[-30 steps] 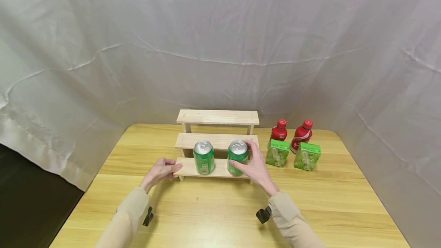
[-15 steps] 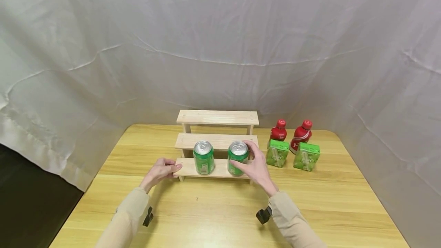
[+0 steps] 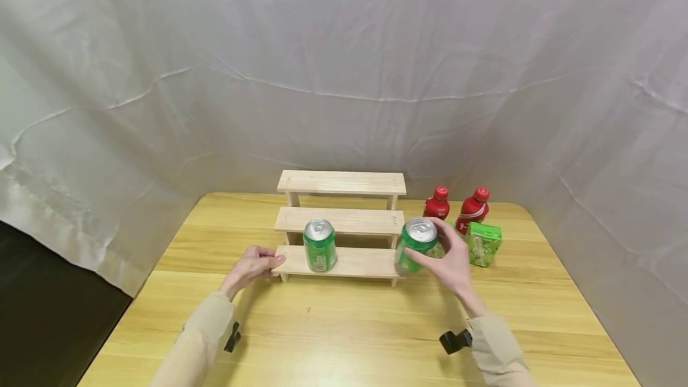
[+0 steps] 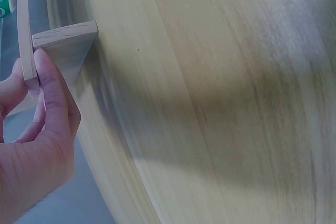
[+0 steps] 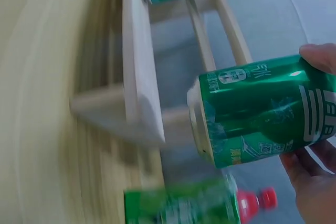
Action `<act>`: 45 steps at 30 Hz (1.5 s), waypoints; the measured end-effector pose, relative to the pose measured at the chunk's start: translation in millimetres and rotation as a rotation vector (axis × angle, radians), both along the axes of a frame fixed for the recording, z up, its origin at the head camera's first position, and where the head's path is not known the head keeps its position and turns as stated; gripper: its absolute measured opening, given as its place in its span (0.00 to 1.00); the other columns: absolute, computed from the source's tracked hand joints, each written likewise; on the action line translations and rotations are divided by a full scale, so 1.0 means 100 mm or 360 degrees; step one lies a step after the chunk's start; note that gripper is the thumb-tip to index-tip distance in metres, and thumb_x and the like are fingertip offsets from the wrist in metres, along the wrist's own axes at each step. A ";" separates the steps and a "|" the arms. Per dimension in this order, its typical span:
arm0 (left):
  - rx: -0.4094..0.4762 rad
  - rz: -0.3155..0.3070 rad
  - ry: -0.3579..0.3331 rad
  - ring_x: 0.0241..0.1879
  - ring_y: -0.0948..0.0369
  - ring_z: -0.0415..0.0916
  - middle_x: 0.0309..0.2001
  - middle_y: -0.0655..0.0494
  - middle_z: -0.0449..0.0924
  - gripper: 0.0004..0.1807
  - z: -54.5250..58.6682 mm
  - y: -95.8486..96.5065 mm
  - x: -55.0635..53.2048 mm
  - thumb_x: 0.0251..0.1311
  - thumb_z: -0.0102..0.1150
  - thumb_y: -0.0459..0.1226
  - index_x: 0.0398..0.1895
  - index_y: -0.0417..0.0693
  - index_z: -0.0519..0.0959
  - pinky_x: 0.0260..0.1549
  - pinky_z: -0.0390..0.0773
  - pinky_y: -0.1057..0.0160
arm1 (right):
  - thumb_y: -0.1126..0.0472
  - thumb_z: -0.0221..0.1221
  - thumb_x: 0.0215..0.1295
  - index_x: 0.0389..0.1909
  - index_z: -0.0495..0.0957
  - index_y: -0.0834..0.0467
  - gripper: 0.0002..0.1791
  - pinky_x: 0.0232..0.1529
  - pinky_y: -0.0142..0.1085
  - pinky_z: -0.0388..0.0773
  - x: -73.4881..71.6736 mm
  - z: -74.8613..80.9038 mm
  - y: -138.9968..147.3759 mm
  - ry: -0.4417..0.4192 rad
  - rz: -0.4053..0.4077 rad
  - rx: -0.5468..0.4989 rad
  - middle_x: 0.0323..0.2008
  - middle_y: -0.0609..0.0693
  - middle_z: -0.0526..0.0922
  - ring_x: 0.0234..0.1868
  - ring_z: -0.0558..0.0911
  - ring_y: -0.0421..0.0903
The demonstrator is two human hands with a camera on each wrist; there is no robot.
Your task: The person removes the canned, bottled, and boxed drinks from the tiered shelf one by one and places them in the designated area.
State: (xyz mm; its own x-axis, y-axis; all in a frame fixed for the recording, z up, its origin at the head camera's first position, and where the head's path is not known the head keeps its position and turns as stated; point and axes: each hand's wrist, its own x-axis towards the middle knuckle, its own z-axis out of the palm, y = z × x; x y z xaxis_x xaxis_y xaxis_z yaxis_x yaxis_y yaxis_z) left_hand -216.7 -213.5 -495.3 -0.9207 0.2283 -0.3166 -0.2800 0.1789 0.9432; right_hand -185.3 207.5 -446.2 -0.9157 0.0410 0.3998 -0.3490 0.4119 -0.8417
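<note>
My right hand [image 3: 450, 260] grips a green soda can [image 3: 420, 232] by its sides, off the right end of the three-step wooden stand [image 3: 357, 261]. In the right wrist view the can [image 5: 257, 111] is apart from the lowest step, its base in the air. Thumb and fingers of my left hand [image 3: 251, 267] pinch the left end of that step; the left wrist view shows this hand [image 4: 44, 114] with the board [image 4: 25, 30] between them. Another green can [image 3: 319, 248] stands upright on the lowest step, left of its middle.
Right of the stand are two red bottles [image 3: 437, 203] and a green drink carton [image 3: 485, 243]. A second carton [image 3: 438, 249] is mostly hidden behind my right hand and the can. Grey curtains [image 3: 344, 76] rise behind the wooden table [image 3: 344, 327].
My right hand has lifted the right-hand can off the lowest step and moved it right, past the stand's end. My left hand still pinches the step; the other can stays in place.
</note>
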 end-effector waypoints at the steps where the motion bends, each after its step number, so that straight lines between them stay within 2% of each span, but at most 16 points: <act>1: -0.0002 -0.0010 0.0007 0.32 0.65 0.82 0.32 0.55 0.83 0.14 0.00 0.00 0.00 0.69 0.57 0.30 0.47 0.22 0.73 0.39 0.88 0.66 | 0.69 0.78 0.45 0.63 0.72 0.64 0.41 0.57 0.13 0.71 0.02 0.00 0.08 0.0011 -0.0020 0.0007 0.56 0.61 0.80 0.52 0.75 0.25; 3: -0.0001 -0.0012 0.0010 0.32 0.65 0.82 0.32 0.55 0.83 0.14 0.00 0.01 0.00 0.69 0.57 0.30 0.47 0.23 0.74 0.39 0.88 0.65 | 0.71 0.77 0.44 0.63 0.72 0.65 0.41 0.56 0.12 0.70 0.05 0.01 0.22 0.0038 -0.0059 0.0007 0.54 0.56 0.80 0.52 0.74 0.22; 8: 0.0001 0.0002 0.0003 0.31 0.65 0.82 0.32 0.55 0.82 0.13 0.00 0.01 -0.01 0.68 0.58 0.30 0.46 0.24 0.74 0.38 0.88 0.67 | 0.76 0.75 0.43 0.63 0.72 0.66 0.41 0.54 0.12 0.72 0.12 -0.05 0.58 0.0076 -0.0145 -0.0021 0.50 0.32 0.77 0.51 0.75 0.22; 10: 0.0007 0.0002 0.0001 0.31 0.65 0.81 0.32 0.55 0.82 0.13 0.00 0.01 -0.01 0.68 0.58 0.30 0.46 0.24 0.74 0.37 0.87 0.67 | 0.77 0.75 0.43 0.63 0.72 0.67 0.41 0.53 0.11 0.71 0.14 -0.09 0.72 0.0054 -0.0187 -0.0024 0.48 0.26 0.75 0.51 0.75 0.21; 13: 0.0011 0.0000 0.0002 0.31 0.65 0.81 0.32 0.55 0.81 0.12 0.00 0.01 0.00 0.68 0.57 0.30 0.46 0.24 0.74 0.37 0.87 0.68 | 0.75 0.74 0.46 0.64 0.70 0.68 0.41 0.53 0.10 0.70 0.16 -0.15 0.90 -0.0028 -0.0275 -0.0014 0.47 0.22 0.73 0.50 0.74 0.20; 18: 0.0001 -0.0003 0.0011 0.31 0.65 0.81 0.31 0.55 0.81 0.12 -0.01 0.00 0.00 0.69 0.57 0.30 0.45 0.25 0.74 0.37 0.87 0.68 | 0.68 0.74 0.53 0.69 0.67 0.64 0.42 0.53 0.08 0.68 0.19 -0.21 1.14 -0.0250 -0.0411 0.0031 0.47 0.22 0.70 0.50 0.70 0.19; 21: 0.0001 0.0003 0.0005 0.31 0.65 0.81 0.31 0.55 0.81 0.12 -0.01 0.01 -0.01 0.69 0.57 0.30 0.45 0.24 0.74 0.37 0.87 0.68 | 0.64 0.74 0.54 0.70 0.66 0.63 0.43 0.51 0.08 0.69 0.19 -0.26 1.24 -0.0349 -0.0459 0.0050 0.48 0.24 0.69 0.49 0.69 0.19; 26: -0.0007 0.0022 -0.0004 0.31 0.65 0.81 0.31 0.55 0.82 0.12 -0.01 0.01 -0.01 0.68 0.57 0.29 0.46 0.23 0.74 0.37 0.87 0.67 | 0.64 0.75 0.54 0.69 0.66 0.64 0.42 0.47 0.09 0.70 0.18 -0.34 1.33 -0.0399 -0.0499 0.0062 0.48 0.28 0.70 0.46 0.70 0.18; 30: -0.0012 0.0022 0.0000 0.31 0.65 0.81 0.31 0.54 0.82 0.13 -0.01 0.01 -0.01 0.68 0.56 0.29 0.47 0.22 0.73 0.37 0.87 0.68 | 0.63 0.74 0.54 0.68 0.66 0.65 0.42 0.43 0.08 0.70 0.17 -0.38 1.36 -0.0441 -0.0517 0.0116 0.55 0.48 0.75 0.42 0.68 0.16; 33: -0.0012 0.0022 -0.0005 0.31 0.65 0.81 0.31 0.54 0.82 0.13 -0.01 0.02 -0.01 0.68 0.56 0.29 0.46 0.23 0.73 0.36 0.87 0.69 | 0.63 0.73 0.55 0.69 0.65 0.66 0.42 0.43 0.08 0.68 0.18 -0.40 1.38 -0.0477 -0.0504 0.0142 0.62 0.63 0.72 0.42 0.66 0.14; 37: -0.0006 0.0022 -0.0009 0.31 0.65 0.81 0.31 0.55 0.82 0.13 -0.01 0.02 -0.01 0.68 0.56 0.29 0.46 0.23 0.74 0.35 0.86 0.70 | 0.64 0.72 0.57 0.70 0.62 0.68 0.43 0.42 0.08 0.67 0.18 -0.41 1.40 -0.0489 -0.0429 0.0178 0.64 0.69 0.70 0.42 0.65 0.15; 38: -0.0004 0.0021 -0.0009 0.31 0.65 0.81 0.31 0.54 0.82 0.13 -0.01 0.02 -0.01 0.68 0.56 0.29 0.46 0.23 0.74 0.35 0.86 0.70 | 0.64 0.72 0.57 0.69 0.61 0.69 0.43 0.42 0.08 0.66 0.18 -0.41 1.40 -0.0485 -0.0414 0.0205 0.64 0.70 0.70 0.43 0.65 0.16; 40: -0.0003 0.0020 -0.0007 0.31 0.65 0.81 0.31 0.54 0.82 0.13 -0.01 0.02 -0.01 0.68 0.57 0.29 0.46 0.23 0.74 0.35 0.86 0.70 | 0.64 0.72 0.57 0.69 0.59 0.70 0.43 0.44 0.09 0.65 0.18 -0.40 1.40 -0.0472 -0.0377 0.0259 0.63 0.72 0.69 0.46 0.71 0.26; 41: -0.0004 0.0020 -0.0005 0.31 0.65 0.81 0.31 0.54 0.82 0.12 -0.01 0.02 -0.01 0.68 0.57 0.30 0.46 0.23 0.74 0.35 0.86 0.70 | 0.65 0.71 0.57 0.70 0.58 0.71 0.44 0.51 0.14 0.70 0.18 -0.38 1.40 -0.0459 -0.0364 0.0273 0.63 0.72 0.69 0.50 0.74 0.34; 43: -0.0008 0.0020 -0.0001 0.31 0.65 0.81 0.31 0.54 0.82 0.12 -0.01 0.02 0.00 0.68 0.57 0.30 0.45 0.24 0.74 0.35 0.86 0.70 | 0.65 0.71 0.56 0.71 0.57 0.71 0.45 0.64 0.31 0.73 0.17 -0.34 1.39 -0.0405 -0.0355 0.0319 0.65 0.74 0.67 0.59 0.74 0.52; 45: -0.0019 0.0014 0.0003 0.31 0.65 0.81 0.31 0.55 0.82 0.12 -0.01 0.01 0.00 0.68 0.57 0.30 0.45 0.25 0.74 0.36 0.86 0.69 | 0.64 0.71 0.56 0.73 0.55 0.70 0.48 0.71 0.53 0.67 0.16 -0.27 1.36 -0.0339 -0.0346 0.0351 0.66 0.75 0.65 0.67 0.65 0.68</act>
State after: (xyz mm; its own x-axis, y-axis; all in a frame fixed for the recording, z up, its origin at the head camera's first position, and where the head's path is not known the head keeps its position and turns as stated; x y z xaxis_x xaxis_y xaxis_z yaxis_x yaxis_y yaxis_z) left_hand -216.7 -212.3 -495.9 -0.9233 0.2162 -0.3174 -0.2797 0.1875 0.9416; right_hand -169.0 343.3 -473.1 -0.9587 0.1775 0.2224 -0.0605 0.6367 -0.7687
